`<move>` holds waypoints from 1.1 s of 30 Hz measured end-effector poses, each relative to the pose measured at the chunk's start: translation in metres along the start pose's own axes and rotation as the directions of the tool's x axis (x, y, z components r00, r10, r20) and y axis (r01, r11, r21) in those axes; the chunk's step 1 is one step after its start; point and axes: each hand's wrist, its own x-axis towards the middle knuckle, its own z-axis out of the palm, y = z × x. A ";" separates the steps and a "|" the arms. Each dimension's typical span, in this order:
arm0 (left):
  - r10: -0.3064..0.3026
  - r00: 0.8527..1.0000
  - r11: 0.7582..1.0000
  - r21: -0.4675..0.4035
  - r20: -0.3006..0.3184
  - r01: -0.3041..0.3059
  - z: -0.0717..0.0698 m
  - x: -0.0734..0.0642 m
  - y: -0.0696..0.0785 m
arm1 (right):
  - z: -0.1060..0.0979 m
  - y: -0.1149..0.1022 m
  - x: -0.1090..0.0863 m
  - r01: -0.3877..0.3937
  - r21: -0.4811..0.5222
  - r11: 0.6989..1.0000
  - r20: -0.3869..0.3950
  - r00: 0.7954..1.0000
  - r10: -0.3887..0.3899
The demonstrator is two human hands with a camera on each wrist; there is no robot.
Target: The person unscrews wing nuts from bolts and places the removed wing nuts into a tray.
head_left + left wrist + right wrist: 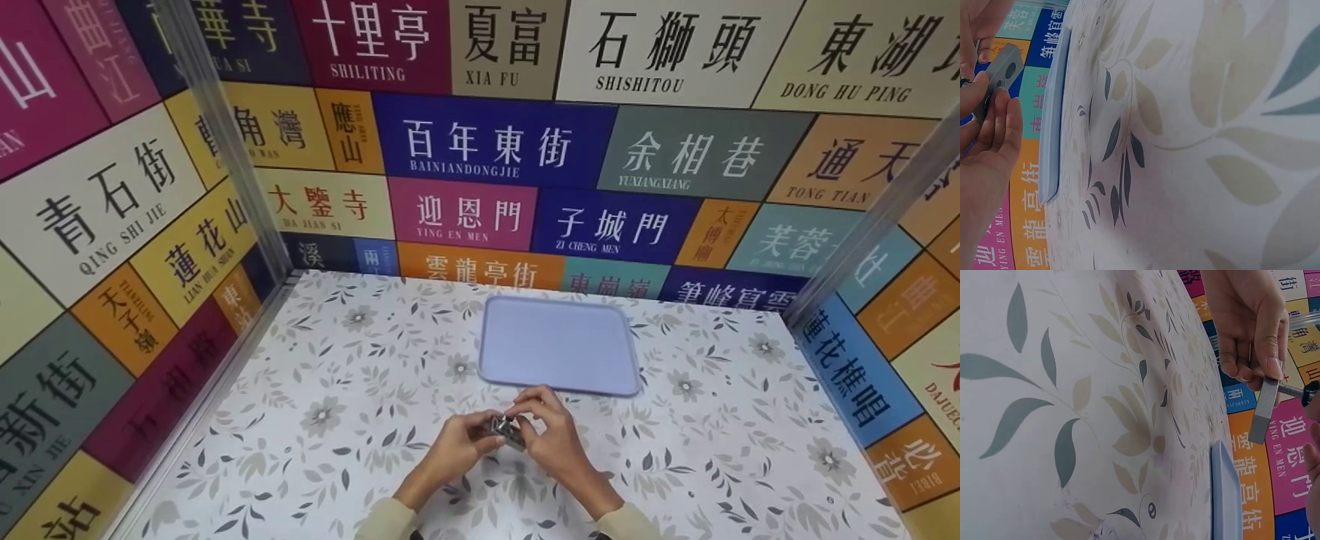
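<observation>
Both hands meet over the table, in front of the tray. My left hand (460, 444) pinches a small grey metal block (1265, 408) between thumb and fingers. A round hole shows in one face of the block in the left wrist view. From the block's side a threaded screw (1291, 390) sticks out, ending in a dark head (1311, 390). My right hand (553, 439) has its thumb and fingers at that dark head, pinching it; the right wrist view cuts this hand off at its edge.
A pale lavender-blue tray (559, 345) lies just beyond the hands with nothing on it. The table (375, 420) has a floral leaf-print cover. Panels with coloured place-name signs (495, 142) stand at the back and both sides, with clear strips at the corners.
</observation>
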 end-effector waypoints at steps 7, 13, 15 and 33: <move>-0.039 0.999 0.999 -0.017 0.013 0.039 -0.001 0.001 0.002 | -0.005 -0.020 0.009 0.012 0.006 1.000 -0.029 1.000 -0.012; -0.040 0.999 0.999 0.006 -0.002 0.040 -0.001 0.001 0.004 | -0.004 -0.018 0.009 0.003 0.017 1.000 -0.031 1.000 -0.002; -0.036 0.999 0.999 0.023 -0.008 0.036 0.000 0.001 0.005 | -0.004 -0.017 0.009 0.005 0.016 1.000 -0.034 0.999 -0.005; -0.014 1.000 1.000 -0.007 -0.013 0.014 -0.003 0.001 0.003 | -0.008 -0.021 0.010 -0.050 -0.014 0.999 -0.073 0.996 0.048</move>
